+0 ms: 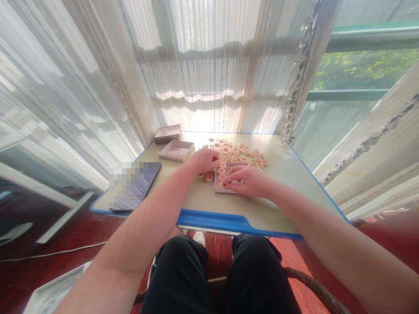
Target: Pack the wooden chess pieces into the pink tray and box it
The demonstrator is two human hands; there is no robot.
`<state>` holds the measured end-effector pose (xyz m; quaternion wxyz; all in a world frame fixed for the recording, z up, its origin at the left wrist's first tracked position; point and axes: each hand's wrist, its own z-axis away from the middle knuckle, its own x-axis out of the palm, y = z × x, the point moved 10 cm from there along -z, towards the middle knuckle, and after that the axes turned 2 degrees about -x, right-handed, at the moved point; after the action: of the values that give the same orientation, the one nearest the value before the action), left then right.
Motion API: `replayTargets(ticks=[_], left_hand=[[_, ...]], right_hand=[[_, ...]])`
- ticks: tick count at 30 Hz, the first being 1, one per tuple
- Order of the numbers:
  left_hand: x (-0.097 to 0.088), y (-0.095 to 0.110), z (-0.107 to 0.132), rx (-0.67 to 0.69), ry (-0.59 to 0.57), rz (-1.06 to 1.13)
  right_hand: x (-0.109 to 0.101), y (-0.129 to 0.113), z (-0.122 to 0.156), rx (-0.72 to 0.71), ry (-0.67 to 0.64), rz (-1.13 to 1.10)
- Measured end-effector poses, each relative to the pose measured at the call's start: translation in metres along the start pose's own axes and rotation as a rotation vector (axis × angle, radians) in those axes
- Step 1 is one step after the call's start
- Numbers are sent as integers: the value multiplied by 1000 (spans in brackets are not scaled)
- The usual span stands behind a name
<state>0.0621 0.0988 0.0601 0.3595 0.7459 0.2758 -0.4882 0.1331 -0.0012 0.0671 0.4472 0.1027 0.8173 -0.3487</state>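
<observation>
A shallow pinkish box [235,166] lies open near the middle of the table. Along its left side runs a column of round Chinese chess pieces [222,171] with red characters. My right hand [247,179] reaches over the box, thumb and fingertips pinching the piece [221,185] at its near left corner. Just beyond the box's far left corner is my left hand [205,160], fingers curled in; what they hold, if anything, is hidden. Many loose pieces [234,152] are spread behind the box, and a few more [208,177] sit below my left hand.
An open shallow box [176,150] and a stack of similar boxes [167,133] stand at the table's back left. A dark flat item [140,192], partly pixelated, lies at left. The table [281,161] has a blue edge; curtains [209,78] hang behind it.
</observation>
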Motion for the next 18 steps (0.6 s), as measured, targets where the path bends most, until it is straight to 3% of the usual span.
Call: replayTargets(ticks=[5,18], left_hand=[[-1,2,0,6,7,-2],[0,-1,-2,-23,1,25]], right_hand=[[2,5,0,49,-20,-17],[-13,11,0,98,93,37]])
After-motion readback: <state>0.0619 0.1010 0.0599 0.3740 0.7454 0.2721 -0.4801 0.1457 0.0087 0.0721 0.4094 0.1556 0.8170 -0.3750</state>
